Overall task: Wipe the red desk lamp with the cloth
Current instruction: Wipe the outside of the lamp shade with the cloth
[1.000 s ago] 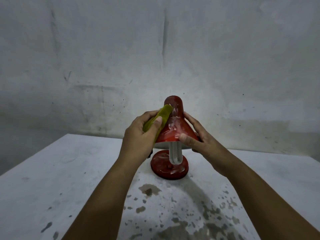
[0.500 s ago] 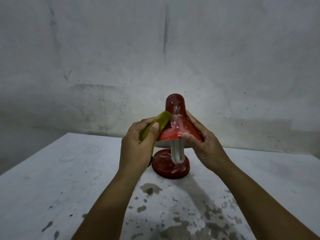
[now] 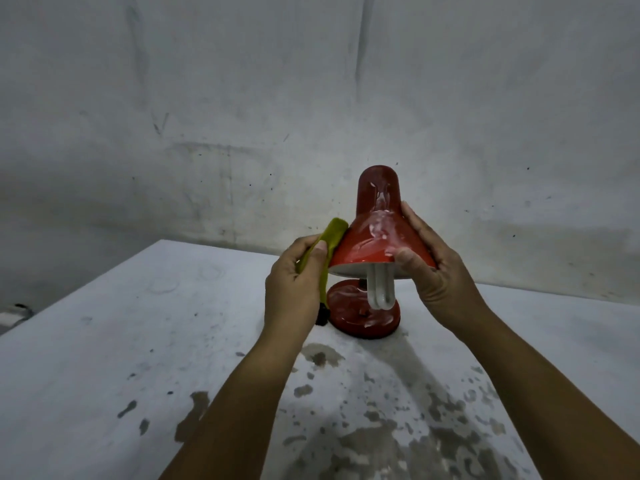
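The red desk lamp (image 3: 372, 233) stands on the white table (image 3: 104, 341), its cone shade streaked with white smears and a white bulb hanging below the rim. Its round red base (image 3: 349, 315) sits under the shade. My left hand (image 3: 294, 289) grips a folded yellow-green cloth (image 3: 330, 233) and presses it against the shade's lower left side. My right hand (image 3: 434, 268) holds the shade's right side, thumb on the front rim, fingers behind.
The table's paint is worn off in dark patches (image 3: 398, 438) near me. A stained grey wall (image 3: 242, 116) rises right behind the table. The table's left edge runs diagonally; a small pale object (image 3: 15, 311) lies beyond it.
The cloth has slid down the shade's left side from near the neck to just above the rim. The right hand has kept its hold on the shade.
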